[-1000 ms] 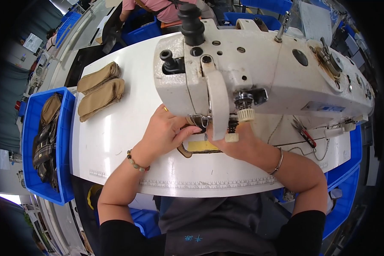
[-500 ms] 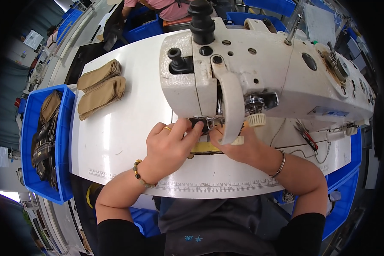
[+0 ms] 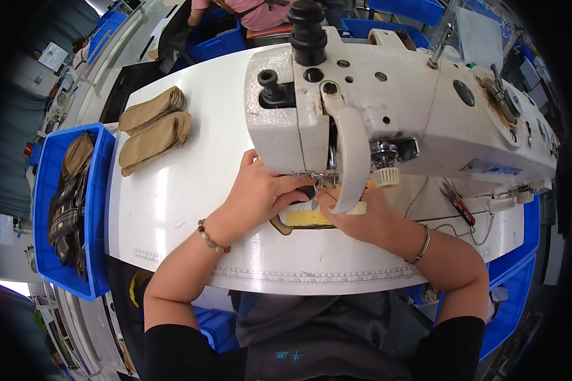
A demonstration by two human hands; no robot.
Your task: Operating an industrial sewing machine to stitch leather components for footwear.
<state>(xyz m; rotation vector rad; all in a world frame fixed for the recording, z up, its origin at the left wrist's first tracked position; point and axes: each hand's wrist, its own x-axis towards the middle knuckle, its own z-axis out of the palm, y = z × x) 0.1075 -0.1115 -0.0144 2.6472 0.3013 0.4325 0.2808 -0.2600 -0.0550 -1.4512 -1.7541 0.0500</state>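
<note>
At the needle area of a white sewing machine point(image 3: 394, 95), both hands work on a small brown-edged fabric piece point(image 3: 281, 226) that carries a yellow strip point(image 3: 310, 218). My left hand point(image 3: 254, 193) pinches its dark upper part point(image 3: 307, 191) between thumb and index finger, just left of the presser foot point(image 3: 321, 180). On the other side, my right hand point(image 3: 365, 213) has its thumb and fingers closed at the fabric's right end. The machine's white curved lever hides part of those fingers.
Two stacks of tan fabric pieces point(image 3: 152, 133) lie at the table's point(image 3: 190, 209) far left. A blue bin point(image 3: 102, 216) with brown and plaid fabric adjoins the left edge. Red-and-black thread snips point(image 3: 459, 204) and a loose cord lie at right. Beyond the table sits a person in pink point(image 3: 260, 16).
My left hand has turned and flattened, its index finger reaching further right toward the presser foot. More of the fabric's brown left end now shows. The right hand stays at the fabric.
</note>
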